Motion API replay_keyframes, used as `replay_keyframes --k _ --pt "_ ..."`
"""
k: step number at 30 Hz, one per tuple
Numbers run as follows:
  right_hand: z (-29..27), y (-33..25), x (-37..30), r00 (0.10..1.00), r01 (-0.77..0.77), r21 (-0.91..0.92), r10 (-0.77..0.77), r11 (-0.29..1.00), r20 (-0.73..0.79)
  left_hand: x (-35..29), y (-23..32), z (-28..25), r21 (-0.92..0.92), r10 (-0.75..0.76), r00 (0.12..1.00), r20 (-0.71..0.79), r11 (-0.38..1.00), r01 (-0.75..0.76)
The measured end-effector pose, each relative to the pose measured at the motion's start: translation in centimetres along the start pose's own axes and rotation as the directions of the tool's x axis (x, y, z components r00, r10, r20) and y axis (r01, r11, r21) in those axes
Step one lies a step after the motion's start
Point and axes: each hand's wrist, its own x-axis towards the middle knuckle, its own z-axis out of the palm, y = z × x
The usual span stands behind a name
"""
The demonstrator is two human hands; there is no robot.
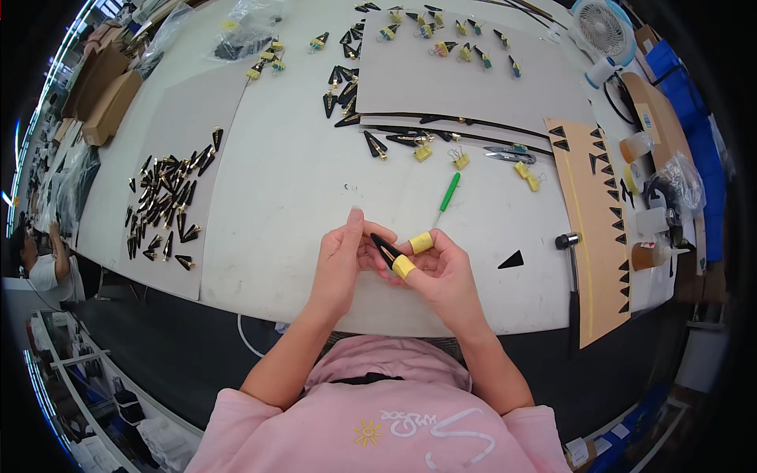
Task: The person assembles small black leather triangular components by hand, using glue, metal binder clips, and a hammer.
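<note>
Both hands raised just above the near edge of the white table (300,189), meeting over one small piece. Left hand (341,260) curled, fingers pressed against the black pointed strip (385,251) from the left side. Right hand (441,272) pinching the same strip from the right, thumb and forefinger wrapped in yellow tape (404,266) at the tips. Strip held tilted, narrow end toward upper left, with what looks like a thin gold line along it, though too small to be sure.

Just beyond the right hand, a green-handled tool (448,193) lying on the table, thin metal tip toward the hands. To the right, a lone black triangle (512,260), then a hammer (569,268) with its handle reaching past the table edge, beside a brown card (587,229) lined with black triangles. Farther back, a grey sheet (465,75) scattered with yellow binder clips (461,160) and more black pointed pieces. Far left, a second grey sheet (197,134) carrying a heap of black-and-gold pieces (165,201). At the right rear corner, a small white fan (603,27). Another person's arm (57,252) at the left rim, well apart from the work.
</note>
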Motion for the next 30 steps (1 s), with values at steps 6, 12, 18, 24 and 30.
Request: replay_keyframes --k 6,12,18,24,30 --pt "1.9 -0.3 0.7 0.996 0.006 0.121 0.005 0.993 -0.09 -0.6 -0.2 0.6 0.258 0.235 0.947 -0.22 0.95 -0.176" --pt "3.4 0.3 1.4 0.997 -0.029 0.144 0.039 0.989 -0.071 -0.4 -0.1 -1.5 0.099 0.163 0.955 -0.25 0.985 -0.142" --pt "5.9 0.7 3.6 0.998 -0.052 0.097 0.054 0.994 -0.014 -1.4 0.9 -4.4 -0.073 0.115 0.96 -0.256 0.988 -0.138" --pt "8.6 1.8 4.9 0.999 0.033 0.005 -0.033 0.999 -0.004 -1.3 3.2 -9.0 0.221 0.266 0.906 -0.33 0.955 -0.199" --pt "8.2 3.3 4.5 0.979 0.204 -0.394 -0.196 0.896 0.062 0.5 14.2 -26.6 0.686 0.664 0.51 -0.546 0.705 -0.182"
